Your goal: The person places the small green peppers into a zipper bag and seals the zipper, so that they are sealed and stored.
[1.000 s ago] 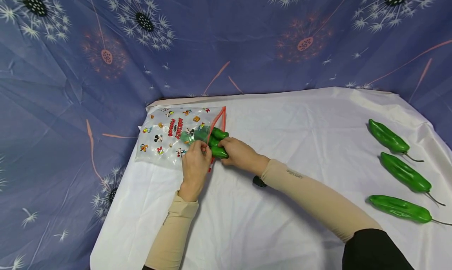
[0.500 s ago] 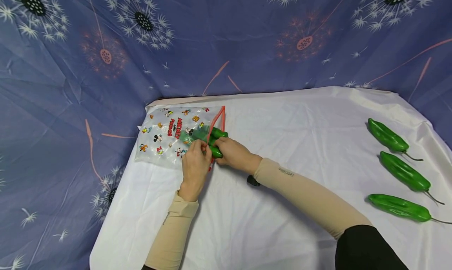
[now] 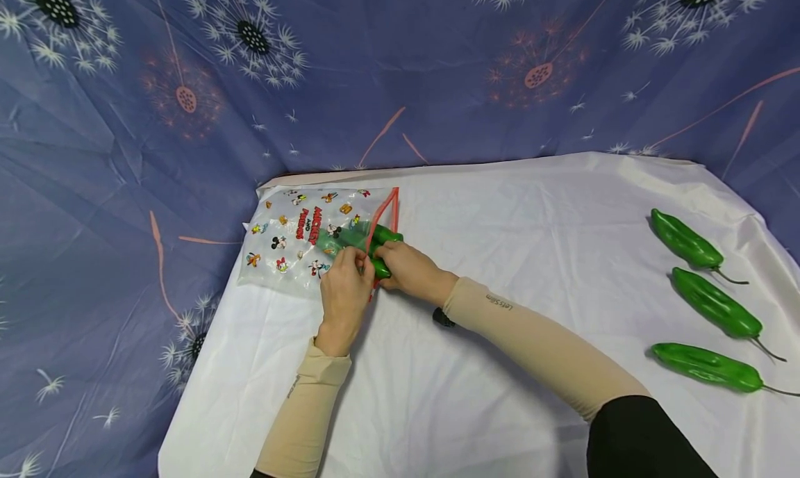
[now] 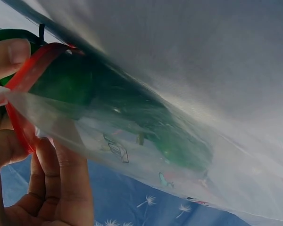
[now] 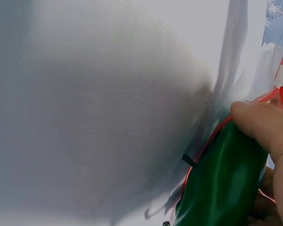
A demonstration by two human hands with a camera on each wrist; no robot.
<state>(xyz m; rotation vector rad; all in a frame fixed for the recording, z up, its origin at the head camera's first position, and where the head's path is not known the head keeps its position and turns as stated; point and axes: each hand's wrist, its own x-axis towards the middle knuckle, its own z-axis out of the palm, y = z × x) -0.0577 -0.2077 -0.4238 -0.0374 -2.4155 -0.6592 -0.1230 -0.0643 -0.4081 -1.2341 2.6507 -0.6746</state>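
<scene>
A clear zip bag with cartoon prints lies flat, its red-edged mouth held apart on the right side. My left hand pinches the near part of that red edge. Partly inside the mouth is a green pepper, which my right hand grips by its outer end. In the right wrist view my thumb presses on the top of this pepper. Just beyond it, another green pepper pokes out of the mouth. Green shapes show through the bag's film.
On the right of the white cloth lie three more green peppers, the far one, the middle one and the near one. A blue curtain with dandelion prints hangs behind. A small black object sits under my right wrist.
My right hand has moved left, and the pepper it grips has slid deeper into the bag. The left hand has stayed at the bag's edge.
</scene>
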